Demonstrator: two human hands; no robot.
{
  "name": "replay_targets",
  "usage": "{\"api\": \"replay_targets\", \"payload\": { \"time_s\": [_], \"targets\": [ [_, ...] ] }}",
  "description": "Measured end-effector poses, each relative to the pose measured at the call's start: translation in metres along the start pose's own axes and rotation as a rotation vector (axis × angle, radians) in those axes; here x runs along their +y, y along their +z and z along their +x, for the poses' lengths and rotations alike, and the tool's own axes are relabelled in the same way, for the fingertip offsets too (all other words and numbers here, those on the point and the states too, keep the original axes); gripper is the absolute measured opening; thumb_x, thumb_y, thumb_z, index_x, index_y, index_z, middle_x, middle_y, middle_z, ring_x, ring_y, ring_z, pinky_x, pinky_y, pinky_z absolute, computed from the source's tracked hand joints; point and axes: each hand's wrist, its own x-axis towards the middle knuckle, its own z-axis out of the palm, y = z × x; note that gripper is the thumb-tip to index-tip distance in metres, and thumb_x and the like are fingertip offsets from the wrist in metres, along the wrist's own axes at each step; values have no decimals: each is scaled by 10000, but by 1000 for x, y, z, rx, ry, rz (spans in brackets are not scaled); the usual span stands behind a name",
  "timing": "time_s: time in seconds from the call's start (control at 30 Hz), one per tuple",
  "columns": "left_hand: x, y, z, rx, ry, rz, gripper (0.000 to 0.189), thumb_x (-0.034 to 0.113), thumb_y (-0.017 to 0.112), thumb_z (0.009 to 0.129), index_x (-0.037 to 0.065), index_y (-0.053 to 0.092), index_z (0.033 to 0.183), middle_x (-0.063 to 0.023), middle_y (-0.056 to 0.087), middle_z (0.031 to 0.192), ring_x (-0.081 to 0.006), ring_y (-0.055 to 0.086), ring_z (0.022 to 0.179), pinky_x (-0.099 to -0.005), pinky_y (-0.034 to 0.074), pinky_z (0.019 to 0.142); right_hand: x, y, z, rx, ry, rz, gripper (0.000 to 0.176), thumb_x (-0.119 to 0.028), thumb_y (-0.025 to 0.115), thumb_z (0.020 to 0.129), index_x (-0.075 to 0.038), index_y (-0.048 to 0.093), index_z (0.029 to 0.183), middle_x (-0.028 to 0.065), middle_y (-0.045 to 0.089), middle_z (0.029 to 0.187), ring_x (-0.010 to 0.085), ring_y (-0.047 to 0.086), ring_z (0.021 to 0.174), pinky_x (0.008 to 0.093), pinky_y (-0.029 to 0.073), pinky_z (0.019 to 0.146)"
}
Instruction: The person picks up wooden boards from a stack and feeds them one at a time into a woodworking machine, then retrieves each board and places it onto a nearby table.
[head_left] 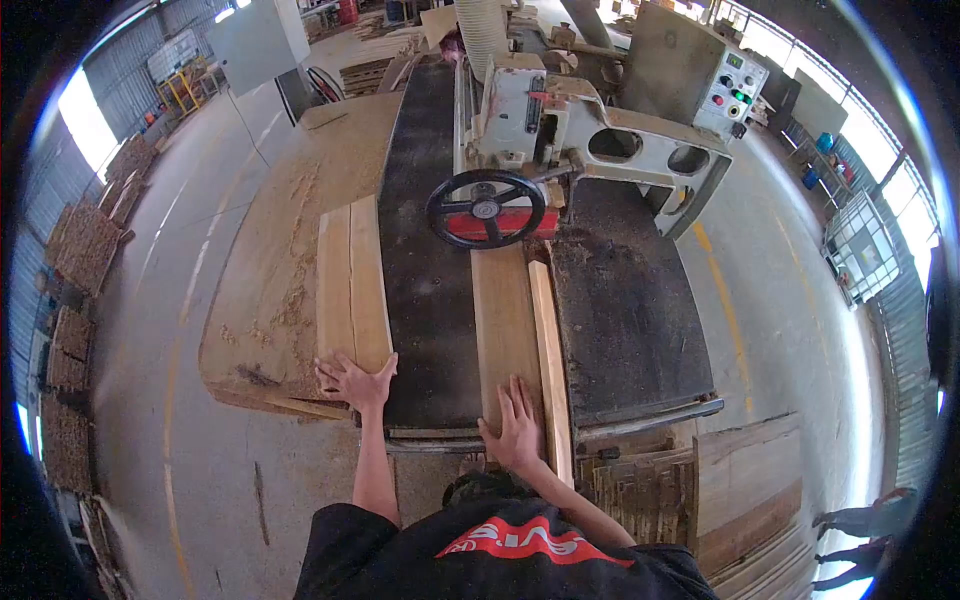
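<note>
My left hand point(357, 383) rests on the near end of two light wooden boards point(350, 270) lying side by side, its thumb and fingers spread. Flat on a wider plank point(505, 320) lies my right hand point(516, 430), its fingers stretched forward. That plank runs along the dark machine table point(430, 290), its far end hidden under the woodworking machine point(530, 120). A narrow wooden strip point(545, 330) lies along the plank's right side. Above the plank's far part stands a black handwheel point(485, 209).
A sawdust-covered side table point(260, 300) adjoins on the left. A control box point(690, 70) with buttons sits at the back right. Stacked boards point(745, 480) stand low on the right. Another person point(870, 520) is partly visible at the lower right.
</note>
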Motion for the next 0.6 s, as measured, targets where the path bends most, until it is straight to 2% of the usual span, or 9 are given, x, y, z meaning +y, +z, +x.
{"api": "replay_targets", "payload": {
  "time_s": [0.07, 0.6],
  "targets": [
    [-2, 2, 1, 0, 0, -2, 1459, 900, 771, 620, 8, 288, 1670, -339, 126, 1730, -517, 90, 1607, -786, 128, 1201, -3, -2, 1, 18, 1, -2, 783, -269, 792, 893, 31, 466, 1538, 277, 323, 1695, 471, 302, 1572, 540, 326, 1267],
    [-3, 5, 0, 23, 15, 4, 1465, 913, 767, 615, -1, 301, 1661, -327, 145, 1727, -519, 120, 1597, -755, 163, 1199, -4, -3, 1, 16, 21, 11, 787, -288, 784, 895, 33, 464, 1538, 275, 324, 1696, 470, 308, 1569, 544, 329, 1264]
  ]
}}
